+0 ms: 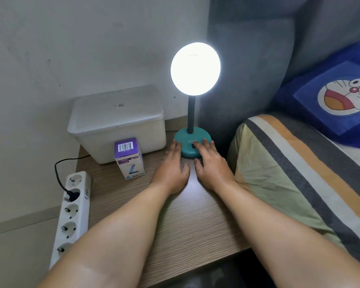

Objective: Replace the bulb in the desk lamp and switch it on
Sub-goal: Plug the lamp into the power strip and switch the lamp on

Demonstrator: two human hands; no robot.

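The desk lamp stands at the back of the wooden bedside table (181,221), its round teal base (185,140) carrying a black flexible neck. Its bulb (195,68) glows bright white and faces me. My left hand (172,170) lies flat on the table with its fingertips touching the left side of the base. My right hand (211,163) also lies flat, its fingertips resting on the base next to the small black switch (193,146). Both hands hold nothing. A purple and white bulb box (129,159) stands upright left of my left hand.
A white lidded plastic container (116,121) sits behind the box against the wall. A white power strip (71,213) with one black plug in it lies along the table's left edge. On the right is a bed with a striped pillow (295,179) and a blue cartoon cushion (337,94).
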